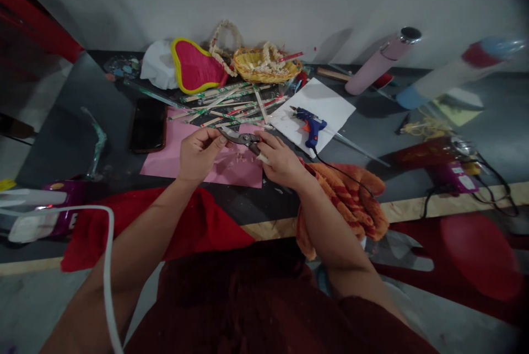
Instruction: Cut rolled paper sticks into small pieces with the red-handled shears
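Observation:
My right hand point(278, 156) is wrapped round the handles of metal pruning shears point(247, 139), whose blades point left. At the blade tips, my left hand point(202, 151) pinches something small and pale that is too small to name. Both hands are above a pink sheet point(163, 158), which has small pale scraps on it. Just behind them lies a loose pile of wrapped chopsticks point(231, 103).
A blue glue gun point(313, 127) rests on white paper point(330, 100). A phone point(149, 125) lies at the left. Behind are a wicker basket point(264, 73) and a pink bottle point(372, 70). Red cloth point(194, 227) and an orange towel point(351, 194) lie in front.

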Demonstrator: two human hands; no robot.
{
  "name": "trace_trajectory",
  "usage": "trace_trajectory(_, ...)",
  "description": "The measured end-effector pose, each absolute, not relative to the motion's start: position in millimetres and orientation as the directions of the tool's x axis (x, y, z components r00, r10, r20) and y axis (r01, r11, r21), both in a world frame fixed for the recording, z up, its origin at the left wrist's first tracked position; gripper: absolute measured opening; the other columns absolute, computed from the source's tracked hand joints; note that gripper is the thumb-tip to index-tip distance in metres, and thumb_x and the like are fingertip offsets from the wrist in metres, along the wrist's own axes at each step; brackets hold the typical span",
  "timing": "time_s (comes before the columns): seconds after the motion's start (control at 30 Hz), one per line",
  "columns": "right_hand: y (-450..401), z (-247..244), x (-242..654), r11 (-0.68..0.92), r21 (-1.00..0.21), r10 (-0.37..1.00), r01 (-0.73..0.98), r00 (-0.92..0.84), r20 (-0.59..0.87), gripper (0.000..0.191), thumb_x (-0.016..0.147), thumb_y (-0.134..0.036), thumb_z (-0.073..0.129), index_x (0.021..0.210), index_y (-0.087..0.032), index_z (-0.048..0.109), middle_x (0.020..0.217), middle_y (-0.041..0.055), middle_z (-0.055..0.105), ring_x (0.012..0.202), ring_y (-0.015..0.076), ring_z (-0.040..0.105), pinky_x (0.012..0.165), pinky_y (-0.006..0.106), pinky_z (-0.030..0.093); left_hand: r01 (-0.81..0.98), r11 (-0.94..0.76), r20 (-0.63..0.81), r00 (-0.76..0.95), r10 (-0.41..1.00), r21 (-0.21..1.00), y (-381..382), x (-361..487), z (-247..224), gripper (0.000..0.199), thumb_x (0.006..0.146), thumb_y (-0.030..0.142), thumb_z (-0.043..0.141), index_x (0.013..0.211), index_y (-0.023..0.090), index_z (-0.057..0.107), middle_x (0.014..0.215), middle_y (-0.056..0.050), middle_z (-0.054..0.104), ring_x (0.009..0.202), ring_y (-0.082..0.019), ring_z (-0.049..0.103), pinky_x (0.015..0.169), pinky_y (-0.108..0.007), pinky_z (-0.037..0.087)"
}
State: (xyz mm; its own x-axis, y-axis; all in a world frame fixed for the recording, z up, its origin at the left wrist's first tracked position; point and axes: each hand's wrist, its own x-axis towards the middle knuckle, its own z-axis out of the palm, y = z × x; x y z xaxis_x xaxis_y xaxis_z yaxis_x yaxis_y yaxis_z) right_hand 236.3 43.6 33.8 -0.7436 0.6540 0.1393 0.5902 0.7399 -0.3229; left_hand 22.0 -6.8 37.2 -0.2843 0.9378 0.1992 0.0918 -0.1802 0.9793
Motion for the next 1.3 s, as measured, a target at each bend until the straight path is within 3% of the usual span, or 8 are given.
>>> trace_trajectory(0.1, 44.8, 29.5, 234.9, 0.72, -0.411, 0.675, 0.559, -0.701, 0.229, 0.038, 0.081, -0.017, 0.048, 0.118, -0.018, 0.049, 0.137, 0.0142, 0.046, 0.127, 0.0261, 0.043, 0.102, 0.045, 0.04, 0.08, -0.177, 0.193, -0.294, 0.936, 0.981, -7.5, 21.6, 38.2, 0.02, 0.077, 0.037, 0.068, 0.075, 0.017, 0.066, 0.067, -0.003, 0.069, 0.05, -0.008, 0.051, 0.044, -0.02, 0.036)
trace_trajectory(0.27, 46.1, 22.8, 231.6, 0.668, -0.448, 0.734, 0.594, -0.626, 0.264, 0.067, 0.08, -0.026, 0.055, 0.14, -0.013, 0.029, 0.132, 0.0169, 0.051, 0.12, 0.0271, 0.05, 0.099, 0.042, 0.042, 0.078, -0.206, 0.22, -0.275, 0.936, 0.975, -8.2, 23.3, 38.1, 0.016, 0.076, 0.031, 0.068, 0.074, 0.016, 0.065, 0.067, -0.003, 0.069, 0.061, -0.011, 0.06, 0.057, -0.022, 0.046)
trace_trajectory(0.37, 43.7, 25.3, 229.1, 0.637, -0.405, 0.762, 0.656, -0.613, 0.206, 0.06, 0.084, -0.03, 0.053, 0.139, -0.016, 0.036, 0.12, 0.0143, 0.06, 0.108, 0.0269, 0.057, 0.093, 0.039, 0.045, 0.087, -0.207, 0.223, -0.273, 0.936, 0.974, -8.0, 24.2, 37.1, 0.016, 0.076, 0.031, 0.068, 0.073, 0.016, 0.064, 0.067, -0.002, 0.069, 0.063, -0.012, 0.062, 0.061, -0.023, 0.047)
trace_trajectory(0.53, 35.6, 35.4, 224.7, 0.574, -0.35, 0.815, 0.74, -0.555, 0.164, 0.046, 0.088, -0.035, 0.048, 0.132, -0.021, 0.046, 0.102, 0.0097, 0.066, 0.091, 0.0251, 0.061, 0.079, 0.033, 0.046, 0.096, -0.195, 0.214, -0.275, 0.937, 0.976, -8.4, 21.9, 37.9, 0.018, 0.077, 0.033, 0.067, 0.072, 0.016, 0.064, 0.065, -0.003, 0.068, 0.055, -0.01, 0.058, 0.05, -0.021, 0.042)
trace_trajectory(0.83, 38.3, 32.0, 226.3, 0.549, -0.369, 0.831, 0.75, -0.538, 0.143, 0.046, 0.086, -0.029, 0.049, 0.131, -0.021, 0.045, 0.113, 0.0109, 0.064, 0.097, 0.027, 0.06, 0.08, 0.036, 0.047, 0.12, -0.203, 0.227, -0.25, 0.941, 0.972, -8.5, 24.0, 38.6, 0.019, 0.078, 0.035, 0.066, 0.078, 0.017, 0.065, 0.073, -0.004, 0.071, 0.064, -0.012, 0.062, 0.056, -0.022, 0.046)
trace_trajectory(0.97, 41.2, 30.4, 227.6, 0.588, -0.376, 0.802, 0.716, -0.577, 0.154, 0.054, 0.084, -0.025, 0.049, 0.137, -0.019, 0.039, 0.118, 0.0121, 0.061, 0.104, 0.0275, 0.057, 0.087, 0.039, 0.046, 0.125, -0.183, 0.209, -0.244, 0.947, 0.975, -7.7, 20.8, 37.2, 0.02, 0.077, 0.036, 0.068, 0.074, 0.016, 0.065, 0.07, -0.004, 0.071, 0.059, -0.011, 0.06, 0.051, -0.022, 0.041)
trace_trajectory(1.13, 44.1, 31.9, 230.8, 0.646, -0.379, 0.747, 0.663, -0.651, 0.135, 0.063, 0.082, -0.022, 0.05, 0.142, -0.015, 0.032, 0.121, 0.0138, 0.058, 0.108, 0.0272, 0.054, 0.094, 0.041, 0.044, -0.057, -0.116, 0.105, -0.161, 0.981, 0.992, -6.9, 16.8, 39.6, 0.027, 0.072, 0.04, 0.073, 0.065, 0.016, 0.062, 0.06, -0.003, 0.067, 0.038, -0.005, 0.037, 0.037, -0.021, 0.021)
trace_trajectory(1.3, 46.3, 31.5, 232.3, 0.661, -0.384, 0.731, 0.644, -0.668, 0.138, 0.067, 0.078, -0.015, 0.05, 0.142, -0.014, 0.032, 0.122, 0.0138, 0.056, 0.11, 0.027, 0.052, 0.095, 0.041, 0.043, -0.29, 0.014, -0.027, -0.043, 0.999, 0.957, -7.6, 17.2, 49.4, 0.032, 0.062, 0.035, 0.081, 0.061, 0.014, 0.057, 0.054, -0.003, 0.064, 0.036, -0.003, 0.036, 0.038, -0.018, 0.022)
